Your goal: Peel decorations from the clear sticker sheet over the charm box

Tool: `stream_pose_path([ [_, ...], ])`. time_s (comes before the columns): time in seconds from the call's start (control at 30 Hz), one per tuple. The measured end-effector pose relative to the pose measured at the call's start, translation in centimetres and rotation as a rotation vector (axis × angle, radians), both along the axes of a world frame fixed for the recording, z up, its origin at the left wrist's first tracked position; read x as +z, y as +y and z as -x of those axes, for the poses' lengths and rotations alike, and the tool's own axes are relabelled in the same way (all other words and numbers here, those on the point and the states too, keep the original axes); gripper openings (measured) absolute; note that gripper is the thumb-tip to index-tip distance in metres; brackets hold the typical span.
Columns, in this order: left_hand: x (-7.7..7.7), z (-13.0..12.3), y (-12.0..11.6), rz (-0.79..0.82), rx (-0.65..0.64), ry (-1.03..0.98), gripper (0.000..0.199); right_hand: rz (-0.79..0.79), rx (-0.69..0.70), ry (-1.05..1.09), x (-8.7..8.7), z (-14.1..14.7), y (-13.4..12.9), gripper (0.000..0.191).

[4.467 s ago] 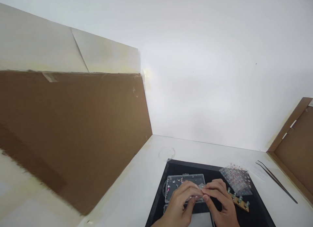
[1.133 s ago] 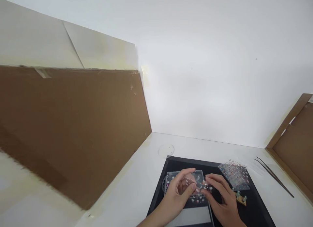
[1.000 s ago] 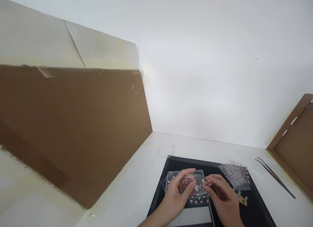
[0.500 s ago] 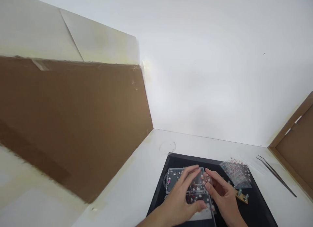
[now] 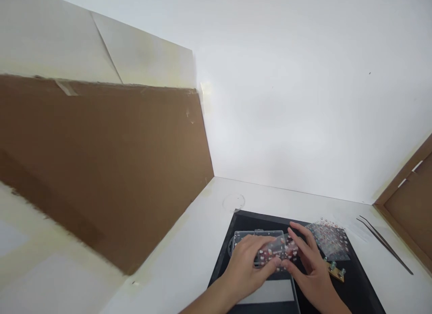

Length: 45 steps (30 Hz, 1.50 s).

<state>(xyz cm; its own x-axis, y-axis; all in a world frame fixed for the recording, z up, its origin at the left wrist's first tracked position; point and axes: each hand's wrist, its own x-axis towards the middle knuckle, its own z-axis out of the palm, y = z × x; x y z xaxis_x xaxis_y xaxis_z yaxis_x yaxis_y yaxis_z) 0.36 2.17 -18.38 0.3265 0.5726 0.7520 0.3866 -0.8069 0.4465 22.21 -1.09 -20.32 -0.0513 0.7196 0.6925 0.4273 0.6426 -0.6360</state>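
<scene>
A clear sticker sheet with small red and white motifs (image 5: 276, 250) is held up between my two hands. My left hand (image 5: 248, 264) pinches its left side between thumb and fingers. At the sheet's right side, the thumb and fingers of my right hand (image 5: 308, 264) close on it. Beneath the hands lies an open clear plastic case (image 5: 243, 234); its near half shows a pale strip (image 5: 270, 291). The hands and the sheet hide much of the case.
The case rests on a black mat (image 5: 357, 282). More clear sticker sheets (image 5: 330, 239) lie on its right, near a small wooden piece with clear knobs (image 5: 336, 272). Tweezers (image 5: 384, 244) lie farther right. A thin clear ring (image 5: 233, 202) sits behind; brown cardboard (image 5: 135, 161) stands left.
The sticker sheet has come up off the case, baring the pale strip. My left hand, spread over the case before, has closed on the sheet's left side. The view has shifted slightly.
</scene>
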Motion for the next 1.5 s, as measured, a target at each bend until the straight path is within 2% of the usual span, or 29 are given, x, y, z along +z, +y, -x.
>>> stream_pose_path([
  [0.17,0.4,0.1,-0.2,0.037,0.033,-0.008,0.035,-0.064,-0.009,-0.126,1.1,-0.1,0.1,0.032],
  [0.33,0.0,0.3,-0.2,0.006,0.103,-0.022,0.057,-0.112,-0.038,-0.177,1.8,-0.2,0.1,0.032],
  [0.47,-0.2,0.1,0.2,-0.092,0.018,-0.023,0.03,-0.139,-0.046,-0.189,1.8,-0.1,-0.1,0.03],
  [0.53,0.0,-0.1,0.2,-0.11,-0.006,-0.045,0.025,-0.147,-0.045,-0.203,2.0,-0.1,-0.2,0.029],
  [0.83,1.2,-0.2,-0.1,-0.121,-0.026,-0.037,0.027,-0.19,-0.002,-0.256,3.0,-0.1,-0.2,0.017],
  [1.03,1.0,-0.2,0.0,-0.158,-0.025,-0.016,0.025,-0.172,-0.008,-0.281,3.1,0.0,-0.4,0.022],
  [1.3,1.1,-0.1,-0.1,-0.201,-0.036,0.069,0.025,-0.229,-0.009,-0.369,4.0,-0.2,-0.3,0.017],
  [1.5,0.6,0.1,0.2,-0.209,-0.077,0.134,0.016,-0.252,0.012,-0.417,4.3,-0.2,-0.2,0.016],
])
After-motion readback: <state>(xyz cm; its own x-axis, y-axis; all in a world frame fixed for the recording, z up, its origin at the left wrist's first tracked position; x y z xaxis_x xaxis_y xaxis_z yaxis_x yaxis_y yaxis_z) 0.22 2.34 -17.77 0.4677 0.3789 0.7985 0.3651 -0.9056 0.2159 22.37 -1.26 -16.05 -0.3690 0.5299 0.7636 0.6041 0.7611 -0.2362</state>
